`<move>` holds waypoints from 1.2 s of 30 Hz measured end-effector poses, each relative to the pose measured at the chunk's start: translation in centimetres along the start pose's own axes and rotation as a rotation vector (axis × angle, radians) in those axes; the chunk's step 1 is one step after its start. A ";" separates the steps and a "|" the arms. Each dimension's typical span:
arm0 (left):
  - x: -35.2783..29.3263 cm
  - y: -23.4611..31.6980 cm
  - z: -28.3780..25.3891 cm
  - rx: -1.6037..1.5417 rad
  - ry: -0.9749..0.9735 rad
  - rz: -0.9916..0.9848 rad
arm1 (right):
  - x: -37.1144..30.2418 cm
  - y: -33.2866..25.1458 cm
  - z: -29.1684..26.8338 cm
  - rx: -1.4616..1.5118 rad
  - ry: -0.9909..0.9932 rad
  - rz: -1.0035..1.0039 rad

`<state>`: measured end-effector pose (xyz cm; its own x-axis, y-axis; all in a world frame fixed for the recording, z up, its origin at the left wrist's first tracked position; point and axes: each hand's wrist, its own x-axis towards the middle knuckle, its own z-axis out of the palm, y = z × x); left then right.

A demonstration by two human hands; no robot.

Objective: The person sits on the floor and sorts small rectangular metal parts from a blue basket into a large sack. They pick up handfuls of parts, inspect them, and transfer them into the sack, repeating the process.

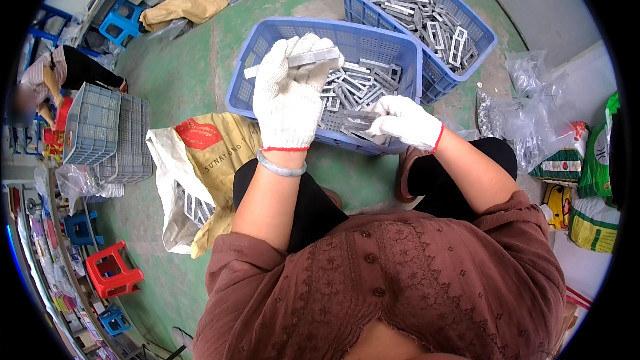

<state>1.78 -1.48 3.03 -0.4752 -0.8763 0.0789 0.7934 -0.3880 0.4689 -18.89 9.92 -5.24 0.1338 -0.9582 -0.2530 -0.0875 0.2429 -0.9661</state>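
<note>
Both my hands wear white knit gloves. Over the left part of a blue plastic crate (240, 87), my left hand (287, 103) is raised with its fingers curled around a narrow silver-grey metal bar (313, 57), seen edge-on. At the crate's near right side, my right hand (408, 123) pinches a grey metal piece (356, 120); the fingers partly hide it, and I cannot tell whether it is one piece or two. Below the hands lies a heap of small rectangular metal frames (353, 87) with open slots, in the crate.
Behind on the right stands a second blue crate (373, 10) full of similar frames. A paper-like sack (227, 173) with metal pieces in its mouth is at my left. Grey crates (93, 127), a red stool (113, 270) and another person (50, 80) are farther left. Plastic bags (533, 113) lie right.
</note>
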 end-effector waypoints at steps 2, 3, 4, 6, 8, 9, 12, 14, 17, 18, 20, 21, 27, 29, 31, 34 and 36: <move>0.0 0.0 0.0 -0.005 -0.001 -0.007 | 0.0 -0.1 0.0 0.041 0.014 -0.061; 0.1 0.1 -0.1 -0.015 0.010 -0.018 | 0.0 -0.2 0.1 0.061 0.021 -0.090; 0.1 0.1 -0.1 -0.024 0.022 -0.031 | -0.1 -0.4 0.1 0.111 0.031 -0.071; 0.0 0.0 0.0 -0.032 0.042 -0.036 | -0.3 -1.0 0.1 0.211 0.052 -0.030; 0.0 -0.2 -0.2 -0.058 0.093 -0.060 | 0.0 -1.5 -0.1 0.219 0.094 -0.011; 0.2 -0.4 -0.4 -0.080 0.134 -0.082 | 0.1 -1.9 -0.3 0.223 0.115 -0.001; 0.4 -0.8 -1.8 -0.125 0.148 -0.196 | -0.2 -3.9 -1.0 0.170 0.149 -0.058; 0.3 -1.3 -2.5 -0.128 0.122 -0.250 | -0.6 -5.6 -0.6 0.167 0.259 -0.192; 0.0 -2.4 -2.4 -0.066 0.152 -0.252 | -0.8 -5.8 -1.6 0.176 0.341 -0.256; -0.1 -2.7 -2.3 -0.059 0.184 -0.278 | -1.0 -6.0 -1.7 0.178 0.333 -0.285; -0.1 -3.4 -2.2 -0.044 0.248 -0.329 | -1.4 -6.6 -1.8 0.182 0.317 -0.343; -0.2 -3.5 -1.7 -0.072 0.205 -0.394 | -1.4 -6.5 -1.9 0.143 0.324 -0.341; -1.6 -3.4 1.7 -0.243 0.044 -0.574 | -2.3 -7.5 -1.5 -0.052 0.209 -0.390; -1.8 -3.4 1.5 -0.320 -0.071 -0.577 | -2.7 -8.0 -1.6 -0.225 0.263 -0.410; -1.9 -3.4 1.7 -0.309 -0.103 -0.557 | -2.2 -7.4 -2.0 -0.262 0.250 -0.626; -1.9 -3.3 1.4 -0.282 -0.091 -0.531 | -2.3 -7.5 -2.0 -0.276 0.247 -0.691; -1.8 -3.1 1.6 -0.250 -0.114 -0.528 | -2.4 -7.5 -2.1 -0.360 0.272 -0.668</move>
<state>-0.45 1.79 2.87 -0.8566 -0.5159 -0.0078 0.4978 -0.8304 0.2504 -20.65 10.08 2.73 0.0292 -0.8984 0.4383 -0.3927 -0.4135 -0.8215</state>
